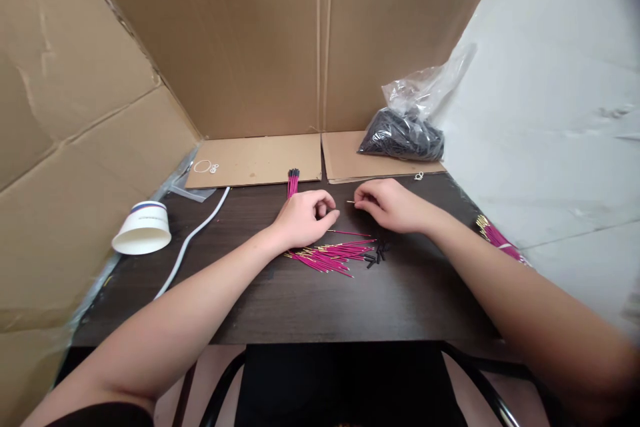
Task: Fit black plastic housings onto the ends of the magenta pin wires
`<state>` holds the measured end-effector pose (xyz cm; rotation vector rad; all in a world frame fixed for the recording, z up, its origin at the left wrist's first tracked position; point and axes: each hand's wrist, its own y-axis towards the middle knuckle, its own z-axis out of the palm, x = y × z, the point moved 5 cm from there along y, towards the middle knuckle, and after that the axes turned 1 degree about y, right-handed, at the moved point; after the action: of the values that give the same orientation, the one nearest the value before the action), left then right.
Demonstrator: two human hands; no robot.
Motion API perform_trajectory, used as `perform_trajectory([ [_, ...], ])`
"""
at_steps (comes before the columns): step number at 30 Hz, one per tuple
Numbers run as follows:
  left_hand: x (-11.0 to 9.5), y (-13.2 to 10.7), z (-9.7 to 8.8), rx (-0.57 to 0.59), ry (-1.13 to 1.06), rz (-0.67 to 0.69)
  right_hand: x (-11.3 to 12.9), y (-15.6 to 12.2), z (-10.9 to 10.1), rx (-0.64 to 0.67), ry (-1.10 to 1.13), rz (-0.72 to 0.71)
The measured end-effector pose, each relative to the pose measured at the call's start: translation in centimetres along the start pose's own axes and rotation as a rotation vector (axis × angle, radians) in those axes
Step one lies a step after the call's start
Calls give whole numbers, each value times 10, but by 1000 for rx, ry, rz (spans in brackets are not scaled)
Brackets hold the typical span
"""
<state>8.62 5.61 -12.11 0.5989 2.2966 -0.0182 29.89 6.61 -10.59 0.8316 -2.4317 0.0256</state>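
My left hand (307, 219) hovers over the table with its fingers loosely curled, a small gap showing between thumb and forefinger; I see nothing in it. My right hand (393, 205) is closed in a pinch. From its fingertips a thin gold-tipped pin (351, 201) points left; the rest is hidden by the fingers. Below the hands lies a loose pile of magenta wires with gold ends (333, 255). Small black sleeves (371, 260) are scattered at the pile's right. Behind my left hand is a bundle of magenta wires with black ends (293, 181), partly covered by the hand.
A clear bag of black pieces (404, 135) rests on cardboard at the back right. On the left are a tipped paper cup (145, 228) and a white cable (193, 235). Another magenta bundle (497, 239) lies at the right edge. Cardboard walls (240, 40) enclose the table.
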Motion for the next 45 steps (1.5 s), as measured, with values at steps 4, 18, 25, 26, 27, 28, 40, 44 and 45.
perform_trajectory([
  [4, 4, 2, 12, 63, -332, -62, 22, 1, 13, -143, 141, -81],
  [18, 7, 7, 10, 155, -682, -198, 29, -3, 21, -346, 211, -91],
  [25, 15, 10, 6, 33, -761, -278, 20, -3, 19, -413, 295, -21],
  [26, 17, 11, 6, 8, -779, -289, 20, -3, 19, -416, 297, -21],
  [27, 18, 11, 6, -16, -800, -298, 20, -3, 19, -420, 294, -28],
  [28, 19, 12, 6, -36, -824, -306, 20, -3, 19, -429, 287, -42],
  [40, 19, 11, 7, -39, -849, -313, 23, -4, 19, -482, 247, -130],
  [44, 17, 11, 6, -30, -823, -307, 22, -4, 19, -487, 235, -136],
  [45, 17, 11, 6, -28, -817, -306, 22, -4, 18, -488, 233, -136],
])
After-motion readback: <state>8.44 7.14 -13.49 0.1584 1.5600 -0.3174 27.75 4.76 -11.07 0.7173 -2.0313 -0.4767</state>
